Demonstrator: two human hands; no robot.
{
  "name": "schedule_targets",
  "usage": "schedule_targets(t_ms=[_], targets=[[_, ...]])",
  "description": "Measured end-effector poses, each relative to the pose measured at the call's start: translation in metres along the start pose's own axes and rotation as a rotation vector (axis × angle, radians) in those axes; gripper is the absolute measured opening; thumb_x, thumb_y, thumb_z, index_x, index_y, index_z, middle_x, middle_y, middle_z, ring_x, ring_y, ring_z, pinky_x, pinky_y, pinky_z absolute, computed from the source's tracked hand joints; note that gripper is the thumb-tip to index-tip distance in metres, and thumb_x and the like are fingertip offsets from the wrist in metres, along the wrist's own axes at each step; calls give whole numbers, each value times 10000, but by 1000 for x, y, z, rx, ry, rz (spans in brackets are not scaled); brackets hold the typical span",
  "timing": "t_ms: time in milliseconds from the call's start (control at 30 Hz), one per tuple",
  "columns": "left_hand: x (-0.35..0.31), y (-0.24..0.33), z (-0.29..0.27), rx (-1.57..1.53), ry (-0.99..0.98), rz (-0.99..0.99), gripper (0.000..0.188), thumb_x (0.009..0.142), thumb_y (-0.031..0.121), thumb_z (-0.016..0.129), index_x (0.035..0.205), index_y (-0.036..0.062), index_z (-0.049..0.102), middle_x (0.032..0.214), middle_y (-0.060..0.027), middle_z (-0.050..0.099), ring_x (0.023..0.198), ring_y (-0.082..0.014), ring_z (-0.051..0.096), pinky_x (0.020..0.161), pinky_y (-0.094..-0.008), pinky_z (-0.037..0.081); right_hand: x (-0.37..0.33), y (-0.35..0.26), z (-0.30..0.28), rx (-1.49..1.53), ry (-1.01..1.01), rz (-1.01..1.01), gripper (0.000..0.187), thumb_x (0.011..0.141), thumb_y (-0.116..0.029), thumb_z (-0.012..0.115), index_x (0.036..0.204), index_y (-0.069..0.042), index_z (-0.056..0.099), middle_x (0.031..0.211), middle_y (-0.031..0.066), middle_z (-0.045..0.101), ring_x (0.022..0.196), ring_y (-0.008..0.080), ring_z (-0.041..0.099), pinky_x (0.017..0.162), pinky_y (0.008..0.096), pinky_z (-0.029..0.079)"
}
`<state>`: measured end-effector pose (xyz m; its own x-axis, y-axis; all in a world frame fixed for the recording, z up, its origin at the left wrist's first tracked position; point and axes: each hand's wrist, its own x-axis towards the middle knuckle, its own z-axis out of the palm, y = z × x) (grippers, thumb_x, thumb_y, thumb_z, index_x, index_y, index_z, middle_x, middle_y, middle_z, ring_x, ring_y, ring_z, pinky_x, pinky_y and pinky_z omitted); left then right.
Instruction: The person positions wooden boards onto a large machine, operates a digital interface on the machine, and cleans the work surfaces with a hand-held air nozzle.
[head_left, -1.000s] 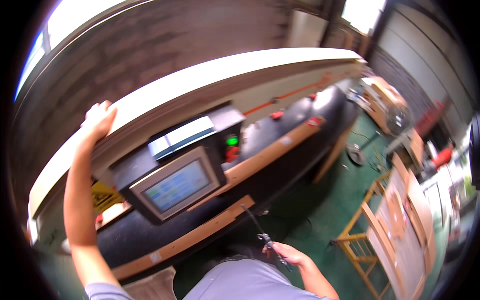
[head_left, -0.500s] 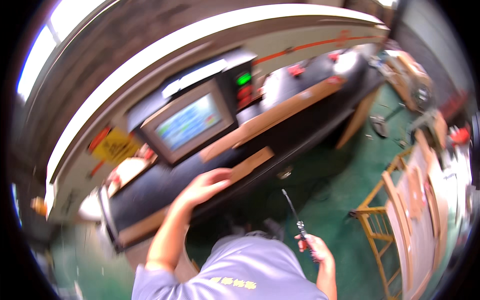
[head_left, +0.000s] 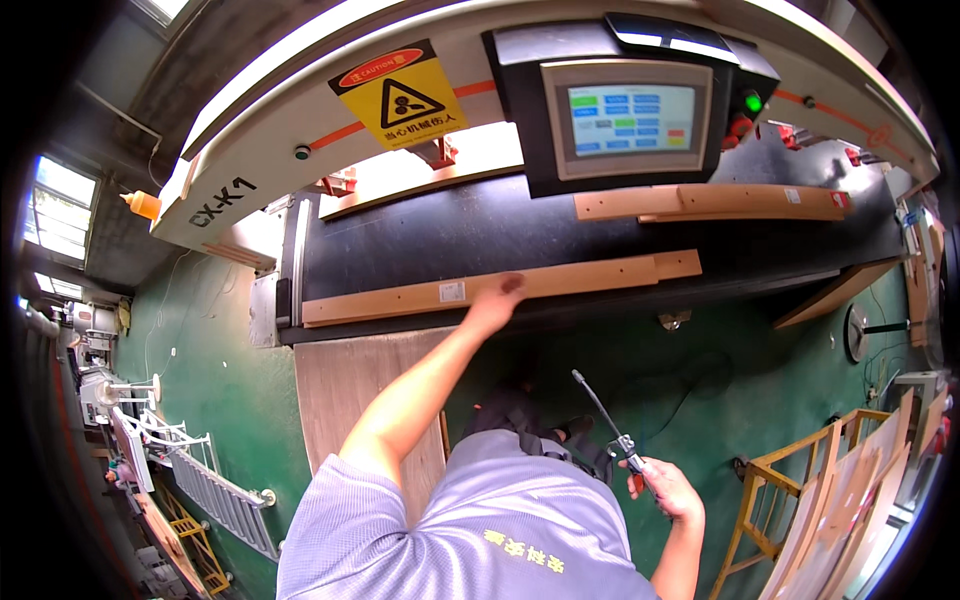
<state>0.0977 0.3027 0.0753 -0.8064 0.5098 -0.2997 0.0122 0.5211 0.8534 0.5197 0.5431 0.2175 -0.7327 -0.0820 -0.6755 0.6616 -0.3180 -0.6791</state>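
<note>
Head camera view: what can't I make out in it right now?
All in the head view:
Grip of the long-nosed tool: mostly covered by the right hand.
Left hand: fingertips blurred, so whether they press on the front board is unclear.
Lettering on the lit screen: too small to read.
Machine's long beam: the middle of its top is cut off by the picture's upper edge.
</note>
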Motion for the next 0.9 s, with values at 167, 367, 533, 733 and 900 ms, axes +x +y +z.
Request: schedule_targets(t_ms=[167,367,533,733,900], targets=[[115,-59,-114,767,429,86,819,919,392,713,1556,-8,388,1638,-239,364,1518,-396,343,1235,-527,296,52,-25,60,-47,182,-21,480,1089,-391,567,1314,22,660,811,23,625,748,124,564,730,282,476],[214,-92,-207,842,388,-1,844,987,550,576,1619,54,317,1704,-168,283,1579,-353,238,1270,-555,177,100,-63,131,-156,343,-82,506,1077,-425,576,1270,34,665,765,11,603,704,110,538,684,265,444],[180,-89,-177,945,340,59,823,980,539,598,1596,57,344,1689,-186,292,1556,-355,268,1267,-567,167,124,-80,158,-73,437,-10,455,1102,-354,545,1290,52,625,814,20,623,758,114,571,727,267,477],[204,-14,-132,879,69,450,831,846,504,794,1522,128,489,1587,-241,404,1492,-431,325,1263,-575,185,138,-92,177,-36,478,-48,482,1118,-390,499,1311,33,625,810,28,622,751,119,571,745,275,486],[327,-14,-105,1052,-178,285,1139,804,622,780,1687,256,160,1719,-223,212,1590,-453,143,1278,-599,105,137,-87,176,25,590,-34,535,1104,-437,525,1354,30,597,852,37,650,777,111,586,770,266,492]])
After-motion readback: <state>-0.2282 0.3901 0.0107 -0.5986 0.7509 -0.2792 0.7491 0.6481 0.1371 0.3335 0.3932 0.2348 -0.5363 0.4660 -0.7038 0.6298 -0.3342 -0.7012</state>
